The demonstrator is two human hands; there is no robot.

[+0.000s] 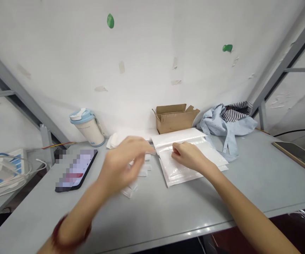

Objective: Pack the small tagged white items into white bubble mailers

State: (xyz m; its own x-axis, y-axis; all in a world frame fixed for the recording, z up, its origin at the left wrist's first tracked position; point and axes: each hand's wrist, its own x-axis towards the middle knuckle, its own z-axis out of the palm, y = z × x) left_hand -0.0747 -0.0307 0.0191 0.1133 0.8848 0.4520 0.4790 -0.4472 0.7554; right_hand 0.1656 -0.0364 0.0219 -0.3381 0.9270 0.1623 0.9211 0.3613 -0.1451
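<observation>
White padded envelopes (207, 151) lie stacked on the grey table (152, 215), right of the middle. Over the top one is my right hand (186, 154), its fingers curled in; whether anything is inside them is hidden. My left hand (124, 164) is blurred by motion above several small white pieces (143, 173) to the left of the envelopes. Its fingers bend down toward the thumb, and I cannot make out whether they hold something. A small clear packet (128, 191) lies below that hand.
An open cardboard box (176, 121) stands against the wall behind the envelopes. A cup (89, 128) and a phone (79, 171) are at left, with cables (4, 173) beyond. Blue cloth (225, 121) and another phone (300, 157) are at right.
</observation>
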